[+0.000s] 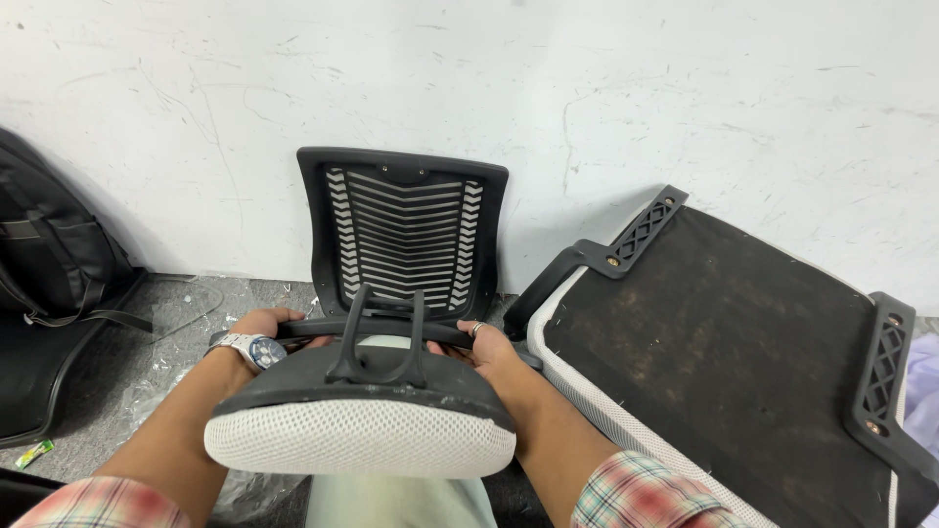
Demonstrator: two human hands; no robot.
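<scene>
Scuffed white wall [685,88] behind, grey floor w/ plastic wrap: left hand [262,330] & right hand [489,350] both gripping black bar of white-mesh headrest [360,438] over lap, chair back [403,235] propped vs wall, upturned seat [724,352] at right; fitting stage, needs steady alignment.

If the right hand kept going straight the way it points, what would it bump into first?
The right hand grips the black bar and points left and forward. It would likely meet the slatted black chair back first, though depth is hard to judge.
</scene>
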